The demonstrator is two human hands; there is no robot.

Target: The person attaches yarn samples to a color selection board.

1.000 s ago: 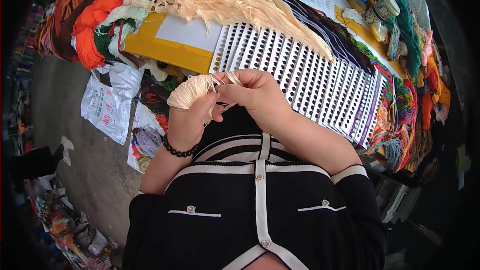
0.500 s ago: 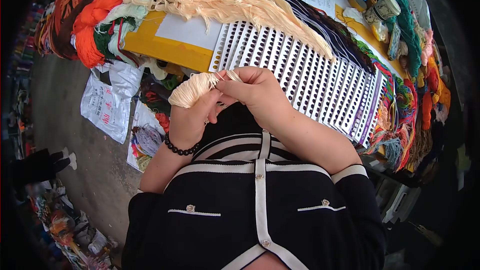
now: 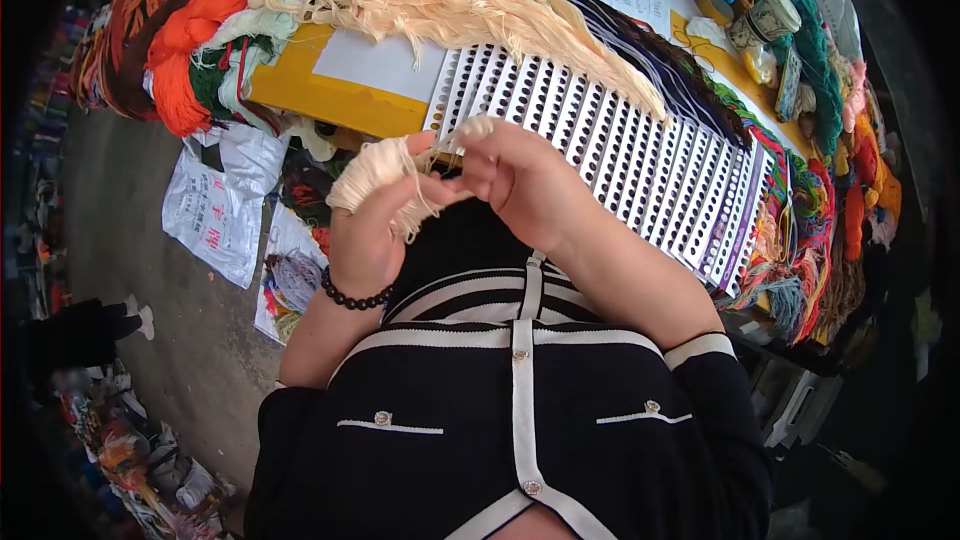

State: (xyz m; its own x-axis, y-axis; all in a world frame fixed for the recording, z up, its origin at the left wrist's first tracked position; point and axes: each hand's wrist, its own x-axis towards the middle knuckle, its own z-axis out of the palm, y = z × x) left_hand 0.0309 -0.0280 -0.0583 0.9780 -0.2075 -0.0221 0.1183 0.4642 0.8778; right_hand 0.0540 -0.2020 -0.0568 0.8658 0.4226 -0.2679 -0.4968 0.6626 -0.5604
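Cream embroidery thread [image 3: 368,178] is wound in a thick bundle around the fingers of my left hand [image 3: 368,245], which wears a dark bead bracelet [image 3: 358,292]. A few loose loops hang down from the bundle beside the thumb. My right hand [image 3: 530,180] is close by on the right, fingers curled, with a pale bit of the same thread at its fingertips. Thin strands run between the two hands. How the right fingertips grip the thread is partly hidden. Both hands are held above my lap, in front of the table edge.
Beyond my hands, white cards with rows of holes [image 3: 600,150] lie on the yellow table [image 3: 335,95]. A long cream skein [image 3: 440,0] lies across the top. Orange-red thread [image 3: 190,60] hangs at the left, above a white plastic bag [image 3: 222,210]. A patterned cup [image 3: 765,18] lies at the right.
My hands have moved a little apart, and the left one has turned, showing more of the bundle. Its loops look looser. The right fingers have shifted from a pinch to a curl.
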